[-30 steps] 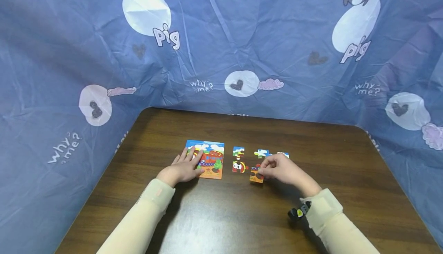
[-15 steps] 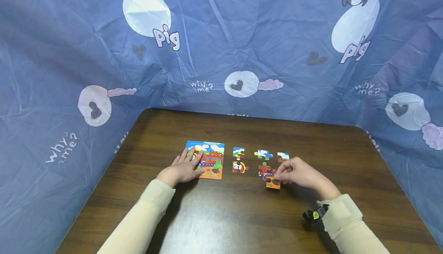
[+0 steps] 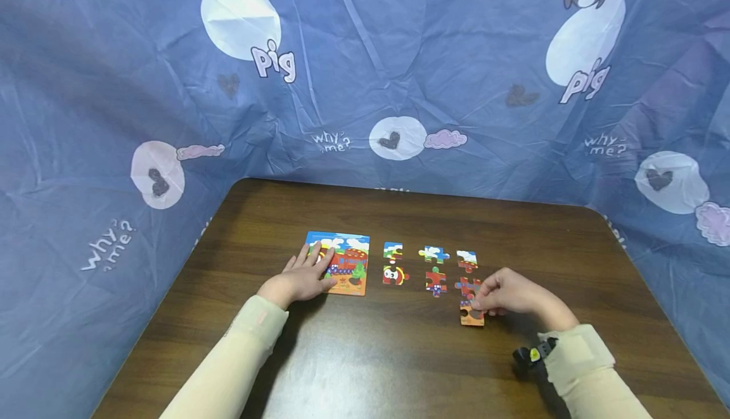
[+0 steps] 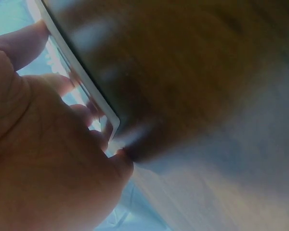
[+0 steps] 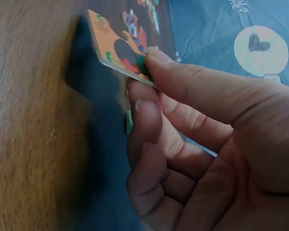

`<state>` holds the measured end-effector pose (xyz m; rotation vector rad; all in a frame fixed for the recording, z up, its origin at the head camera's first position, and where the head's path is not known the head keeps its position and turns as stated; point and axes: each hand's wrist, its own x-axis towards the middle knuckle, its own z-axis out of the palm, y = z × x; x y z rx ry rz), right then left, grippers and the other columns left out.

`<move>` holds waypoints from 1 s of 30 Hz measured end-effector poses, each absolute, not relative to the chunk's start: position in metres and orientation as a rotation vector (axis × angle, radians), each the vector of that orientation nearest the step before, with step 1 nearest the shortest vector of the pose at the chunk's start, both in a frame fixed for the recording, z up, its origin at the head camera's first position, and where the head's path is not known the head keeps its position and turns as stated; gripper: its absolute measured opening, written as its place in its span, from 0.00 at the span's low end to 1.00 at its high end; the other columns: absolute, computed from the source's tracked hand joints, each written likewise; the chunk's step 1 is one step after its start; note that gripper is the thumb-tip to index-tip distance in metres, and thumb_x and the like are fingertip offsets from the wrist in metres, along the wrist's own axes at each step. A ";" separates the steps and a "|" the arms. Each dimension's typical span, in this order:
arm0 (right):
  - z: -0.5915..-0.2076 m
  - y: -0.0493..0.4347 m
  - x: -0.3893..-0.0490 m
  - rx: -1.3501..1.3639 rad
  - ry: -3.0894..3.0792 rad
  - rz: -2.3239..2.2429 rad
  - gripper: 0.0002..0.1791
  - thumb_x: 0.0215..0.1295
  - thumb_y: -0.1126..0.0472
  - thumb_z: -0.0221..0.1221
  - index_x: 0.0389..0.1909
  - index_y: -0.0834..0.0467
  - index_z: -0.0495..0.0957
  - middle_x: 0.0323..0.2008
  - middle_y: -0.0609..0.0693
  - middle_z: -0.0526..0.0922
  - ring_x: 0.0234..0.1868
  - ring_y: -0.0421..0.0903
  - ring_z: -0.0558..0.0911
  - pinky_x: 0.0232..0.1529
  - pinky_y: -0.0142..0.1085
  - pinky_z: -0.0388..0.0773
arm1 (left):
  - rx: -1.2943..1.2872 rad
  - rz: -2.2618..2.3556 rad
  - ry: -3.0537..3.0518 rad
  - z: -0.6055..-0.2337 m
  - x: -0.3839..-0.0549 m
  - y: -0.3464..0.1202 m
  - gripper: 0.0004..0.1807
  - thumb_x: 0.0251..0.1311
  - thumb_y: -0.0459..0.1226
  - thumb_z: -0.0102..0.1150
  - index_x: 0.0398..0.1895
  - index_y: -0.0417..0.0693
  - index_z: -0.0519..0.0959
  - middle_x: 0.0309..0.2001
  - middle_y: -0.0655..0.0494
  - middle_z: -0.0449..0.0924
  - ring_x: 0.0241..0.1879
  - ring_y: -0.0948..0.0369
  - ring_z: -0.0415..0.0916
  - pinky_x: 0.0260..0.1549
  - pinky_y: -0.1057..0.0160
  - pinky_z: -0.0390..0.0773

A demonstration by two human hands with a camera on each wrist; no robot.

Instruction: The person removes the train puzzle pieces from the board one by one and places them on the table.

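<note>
My left hand rests with spread, straight fingers on a puzzle board that shows a red train under a blue sky. In the left wrist view the board's pale edge runs beside the fingers. Farther right, my right hand pinches an orange puzzle piece between thumb and fingers. The right wrist view shows this piece tilted and raised off the table, with a dark round patch on it. Just beyond it lies a red-and-purple puzzle piece, partly covered by the fingertips in the head view.
Other loose pieces lie in columns: a sky piece above a white-faced piece, a cloud piece above a red piece, and a roof piece. The brown table meets a blue printed cloth behind.
My right hand has moved right and nearer with the orange piece, from beside the middle column to below the right one, uncovering the pieces there. The left hand stays on the board.
</note>
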<state>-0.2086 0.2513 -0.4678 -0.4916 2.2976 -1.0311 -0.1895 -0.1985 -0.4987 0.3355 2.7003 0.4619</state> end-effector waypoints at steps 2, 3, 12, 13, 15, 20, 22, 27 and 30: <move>-0.470 0.253 -0.209 -0.486 2.313 -1.015 0.09 0.66 0.61 0.68 0.29 0.63 0.87 0.25 0.54 0.85 0.24 0.44 0.78 0.25 0.38 0.76 | 0.337 0.450 2.705 -0.500 -0.190 -0.199 0.41 0.77 0.54 0.46 0.83 0.48 0.45 0.81 0.39 0.34 0.78 0.40 0.27 0.71 0.37 0.39; -0.471 0.254 -0.209 -0.483 2.325 -1.008 0.09 0.65 0.61 0.69 0.28 0.63 0.87 0.24 0.54 0.84 0.23 0.43 0.77 0.25 0.38 0.76 | 0.337 0.447 2.706 -0.500 -0.190 -0.199 0.41 0.77 0.54 0.46 0.83 0.48 0.45 0.81 0.39 0.34 0.78 0.40 0.27 0.71 0.37 0.39; -0.475 0.252 -0.206 -0.370 2.381 -0.984 0.09 0.60 0.64 0.72 0.23 0.63 0.86 0.19 0.51 0.82 0.18 0.40 0.73 0.23 0.37 0.75 | 0.341 0.448 2.701 -0.499 -0.190 -0.200 0.41 0.77 0.54 0.46 0.83 0.48 0.44 0.81 0.39 0.33 0.78 0.40 0.27 0.71 0.37 0.39; -0.475 0.251 -0.205 -0.358 2.395 -0.976 0.09 0.60 0.64 0.72 0.23 0.63 0.86 0.18 0.50 0.81 0.18 0.40 0.73 0.23 0.37 0.74 | 0.341 0.452 2.701 -0.498 -0.190 -0.200 0.41 0.77 0.54 0.46 0.83 0.48 0.44 0.81 0.39 0.33 0.78 0.40 0.27 0.71 0.37 0.39; -0.476 0.249 -0.205 -0.325 2.445 -0.941 0.10 0.58 0.64 0.73 0.22 0.62 0.85 0.18 0.49 0.80 0.19 0.41 0.73 0.23 0.37 0.75 | 0.340 0.453 2.696 -0.497 -0.189 -0.199 0.42 0.77 0.54 0.46 0.83 0.48 0.44 0.81 0.39 0.33 0.78 0.40 0.27 0.71 0.38 0.38; -0.478 0.245 -0.205 -0.207 2.552 -0.828 0.11 0.53 0.63 0.76 0.20 0.59 0.83 0.17 0.45 0.77 0.21 0.42 0.75 0.24 0.37 0.76 | 0.337 0.481 2.688 -0.498 -0.190 -0.200 0.42 0.76 0.55 0.46 0.83 0.47 0.44 0.81 0.39 0.33 0.78 0.40 0.26 0.71 0.38 0.37; -0.479 0.244 -0.206 -0.163 2.559 -0.802 0.11 0.53 0.63 0.77 0.20 0.59 0.83 0.17 0.46 0.78 0.22 0.42 0.75 0.25 0.37 0.77 | 0.339 0.494 2.689 -0.503 -0.193 -0.201 0.43 0.75 0.56 0.48 0.83 0.48 0.45 0.81 0.39 0.33 0.78 0.40 0.25 0.71 0.37 0.36; -0.480 0.243 -0.207 -0.096 2.546 -0.783 0.10 0.53 0.63 0.77 0.22 0.59 0.84 0.20 0.47 0.81 0.24 0.43 0.78 0.27 0.37 0.80 | 0.339 0.526 2.693 -0.515 -0.198 -0.204 0.44 0.75 0.58 0.46 0.84 0.51 0.43 0.81 0.41 0.31 0.78 0.42 0.23 0.70 0.36 0.34; -0.480 0.243 -0.207 -0.099 2.540 -0.806 0.09 0.53 0.64 0.77 0.22 0.60 0.85 0.21 0.48 0.82 0.24 0.43 0.79 0.28 0.38 0.81 | 0.340 0.529 2.704 -0.521 -0.200 -0.205 0.44 0.75 0.57 0.47 0.84 0.52 0.42 0.81 0.41 0.30 0.78 0.43 0.22 0.71 0.36 0.35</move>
